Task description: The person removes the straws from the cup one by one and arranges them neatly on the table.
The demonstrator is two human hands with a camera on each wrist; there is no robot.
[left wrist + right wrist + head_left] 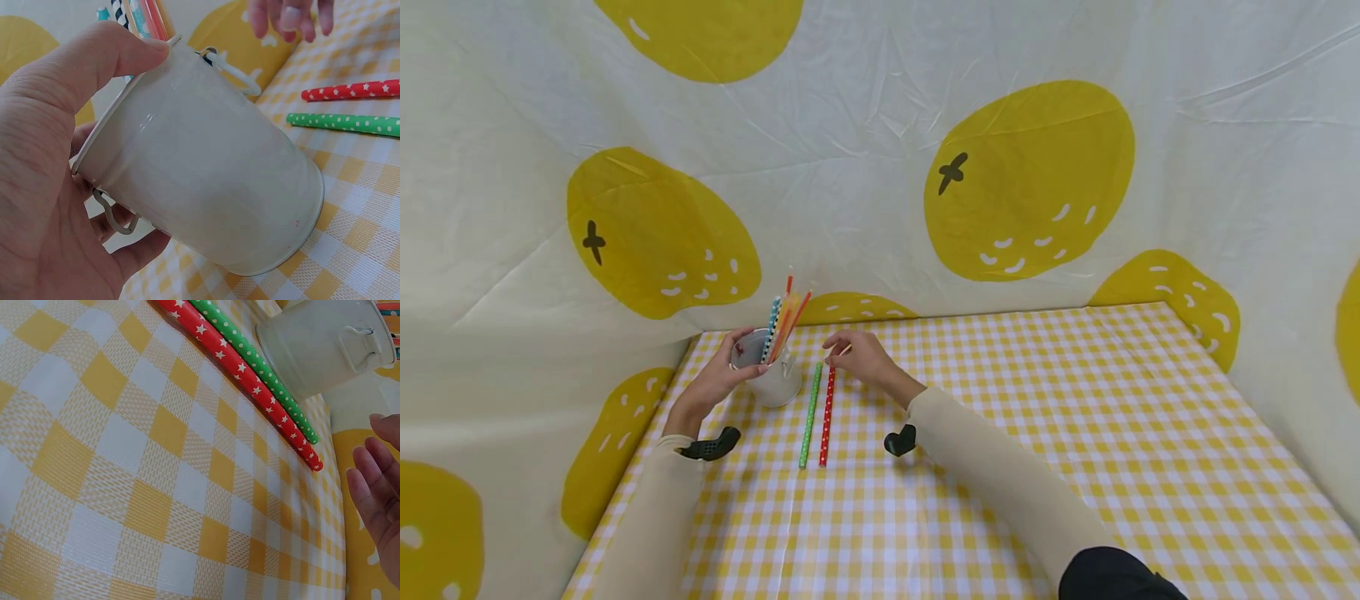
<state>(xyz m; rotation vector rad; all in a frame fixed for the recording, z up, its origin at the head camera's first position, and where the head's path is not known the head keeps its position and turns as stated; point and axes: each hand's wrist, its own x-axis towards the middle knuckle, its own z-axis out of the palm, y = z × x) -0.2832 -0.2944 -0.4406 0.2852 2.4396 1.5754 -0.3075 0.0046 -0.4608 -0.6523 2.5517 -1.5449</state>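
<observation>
My left hand grips a white metal bucket by its rim, with the thumb over the near side and the fingers around the far side. The bucket has small loop handles and looks tilted in the left wrist view. Several straws, blue, black-and-white and orange-red, stick up out of it. To its right lie a green straw with white dots and a red straw with white stars, side by side. My right hand hovers past the far end of the red straw, fingers loosely bent and holding nothing.
A yellow-and-white checked cloth covers the table. Behind it and at the left hangs a pale curtain with large yellow fruit shapes, close to the table's far edge.
</observation>
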